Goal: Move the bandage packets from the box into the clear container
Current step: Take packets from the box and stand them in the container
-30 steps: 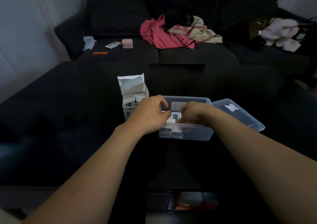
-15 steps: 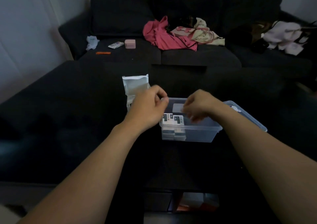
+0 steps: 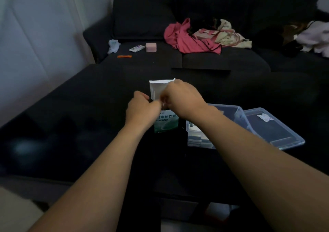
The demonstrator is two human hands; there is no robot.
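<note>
The white and green bandage box (image 3: pixel 167 123) stands upright on the dark table, its top flap (image 3: pixel 158 87) raised. My left hand (image 3: pixel 140 110) grips the box's left side with curled fingers. My right hand (image 3: pixel 183 100) is at the box's open mouth, fingers curled downward and their tips hidden. A bit of white shows beside them; whether it is a packet is unclear. To the right stands the clear container (image 3: pixel 239 115), with several bandage packets (image 3: pixel 195 139) stacked at its near left end.
The container's clear lid (image 3: pixel 277 134) leans against its right side. Behind the table a dark sofa (image 3: pixel 142 18) holds pink clothing (image 3: pixel 187 37), a pink case (image 3: pixel 151 47), a small white pack (image 3: pixel 136 48) and an orange strip (image 3: pixel 124 56).
Both hands left the clear container and moved left to the box. The view shifted, so the container now sits further right. Packets stay in the container.
</note>
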